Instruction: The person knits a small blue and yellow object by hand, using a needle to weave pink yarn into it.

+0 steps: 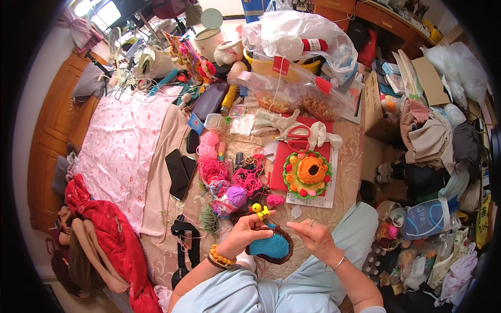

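My left hand [248, 231] grips a crocheted oval piece [270, 245], turquoise in the middle with a dark brown border. A small yellow toy figure [260, 211] sits at that hand's index finger, perhaps worn on it. To the right of the piece is my right hand [316, 239], thumb and fingers drawn together; whether a hook or yarn is between them is too small to tell. Just beyond my hands lie a purple yarn ball [236, 196], a tangle of pink yarn [250, 176] and a green yarn skein [209, 220].
A crocheted flower-edged piece [309, 174] lies on a red folder [278, 166], near red-handled scissors [298, 139]. Two phones [181, 174] lie at left. Another person's legs [94, 254] show at far left. A cardboard box [377, 109] and bags [426, 219] crowd the right.
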{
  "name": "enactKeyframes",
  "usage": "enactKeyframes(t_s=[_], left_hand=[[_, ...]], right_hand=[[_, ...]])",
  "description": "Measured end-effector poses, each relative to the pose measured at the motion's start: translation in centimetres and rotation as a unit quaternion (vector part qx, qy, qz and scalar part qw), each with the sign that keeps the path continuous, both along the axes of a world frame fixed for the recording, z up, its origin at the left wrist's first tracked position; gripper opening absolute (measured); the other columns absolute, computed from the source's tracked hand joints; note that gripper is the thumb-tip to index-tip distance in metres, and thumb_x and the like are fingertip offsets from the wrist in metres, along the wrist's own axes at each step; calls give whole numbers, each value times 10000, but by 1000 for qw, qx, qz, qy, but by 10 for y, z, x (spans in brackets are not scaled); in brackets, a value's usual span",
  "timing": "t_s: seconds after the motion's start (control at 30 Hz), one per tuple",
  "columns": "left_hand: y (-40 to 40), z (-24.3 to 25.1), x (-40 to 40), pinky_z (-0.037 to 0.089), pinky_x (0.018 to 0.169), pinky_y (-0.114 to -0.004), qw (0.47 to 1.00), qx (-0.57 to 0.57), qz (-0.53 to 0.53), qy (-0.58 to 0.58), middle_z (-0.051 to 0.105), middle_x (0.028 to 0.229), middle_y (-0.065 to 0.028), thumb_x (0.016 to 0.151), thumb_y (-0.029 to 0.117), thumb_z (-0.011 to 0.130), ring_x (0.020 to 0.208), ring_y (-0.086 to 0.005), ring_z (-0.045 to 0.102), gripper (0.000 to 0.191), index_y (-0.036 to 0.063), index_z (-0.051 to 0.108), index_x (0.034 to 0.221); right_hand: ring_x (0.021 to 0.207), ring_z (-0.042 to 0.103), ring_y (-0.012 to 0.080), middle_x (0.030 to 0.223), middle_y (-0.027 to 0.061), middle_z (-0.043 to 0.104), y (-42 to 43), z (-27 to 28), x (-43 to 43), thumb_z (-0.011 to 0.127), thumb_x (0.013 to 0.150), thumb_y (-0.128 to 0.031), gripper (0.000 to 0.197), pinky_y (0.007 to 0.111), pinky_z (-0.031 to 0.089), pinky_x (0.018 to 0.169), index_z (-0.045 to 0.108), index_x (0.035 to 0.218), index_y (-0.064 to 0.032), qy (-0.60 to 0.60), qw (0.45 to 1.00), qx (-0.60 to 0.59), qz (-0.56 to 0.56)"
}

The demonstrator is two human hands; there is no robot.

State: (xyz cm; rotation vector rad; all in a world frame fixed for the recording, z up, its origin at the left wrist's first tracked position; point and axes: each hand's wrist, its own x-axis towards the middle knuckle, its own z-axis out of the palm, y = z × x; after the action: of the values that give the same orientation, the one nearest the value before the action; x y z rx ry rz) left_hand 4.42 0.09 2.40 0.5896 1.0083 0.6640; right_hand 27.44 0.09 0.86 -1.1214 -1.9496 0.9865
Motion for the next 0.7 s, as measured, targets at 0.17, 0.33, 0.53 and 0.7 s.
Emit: enactKeyframes(t_s=[0.17,0.33,0.53,0.7], left_hand=[[-1,3,-1,462,705,-218,999,20,30,18,629,1044,-52,784,9,666,803,-45,545,278,-20,632,1058],[0,-13,0,470,720,-318,919,311,-74,231,611,1131,-126,719,17,706,814,-173,589,142,5,623,834],[-11,-16,4,462,724,-270,903,281,-57,320,630,1062,-83,707,8,714,817,-148,603,140,27,607,794],[-5,-8,3,472,733,-206,993,94,43,55,637,983,-25,809,7,641,841,-70,588,376,-43,547,1170]], right_hand=[[594,547,104,758,53,621,8,-1,15,571,819,14,338,234,428,509,631,1131,-102,71,989,-84,96],[538,488,48,727,19,590,11,3,-2,526,882,-24,288,188,385,464,598,1160,-48,203,852,-478,63],[515,472,31,754,22,588,0,-16,-30,513,902,-60,317,162,367,442,547,1216,-35,354,730,-585,-11],[562,507,65,736,27,576,-2,-21,-22,540,876,-47,294,190,403,483,600,1163,-62,278,864,-421,-2]])
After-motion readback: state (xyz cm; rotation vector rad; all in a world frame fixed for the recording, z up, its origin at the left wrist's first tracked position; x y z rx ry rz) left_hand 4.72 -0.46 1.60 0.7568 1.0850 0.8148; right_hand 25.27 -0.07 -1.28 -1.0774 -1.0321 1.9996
